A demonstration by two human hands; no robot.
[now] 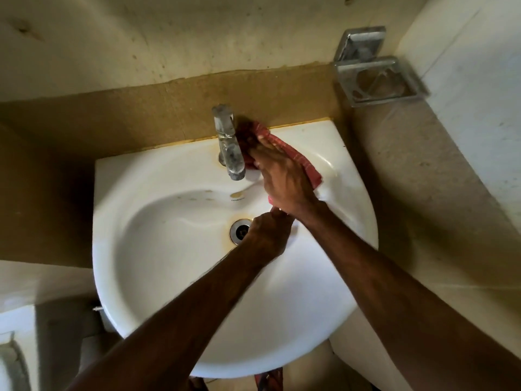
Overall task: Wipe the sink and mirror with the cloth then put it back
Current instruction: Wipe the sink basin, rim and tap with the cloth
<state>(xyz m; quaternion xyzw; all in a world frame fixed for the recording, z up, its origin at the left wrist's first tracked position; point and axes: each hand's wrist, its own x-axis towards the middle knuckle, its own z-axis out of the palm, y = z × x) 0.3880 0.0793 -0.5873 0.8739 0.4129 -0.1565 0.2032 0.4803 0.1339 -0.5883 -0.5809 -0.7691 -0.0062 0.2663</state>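
Observation:
A white sink (158, 277) fills the middle of the view, with a metal tap (227, 139) at its back rim and a drain (239, 231) in the bowl. My right hand (284, 182) lies flat on a red checked cloth (303, 162) and presses it onto the sink's rim just right of the tap. The cloth's far end bunches up against the tap's base. My left hand (267, 235) is closed over the bowl beside the drain, its fingers touching the cloth's near end by my right wrist. No mirror is in view.
A metal soap holder (377, 80) is fixed to the wall at the upper right. A brown band of wall runs behind the sink. A pale ledge (17, 320) sits at the lower left.

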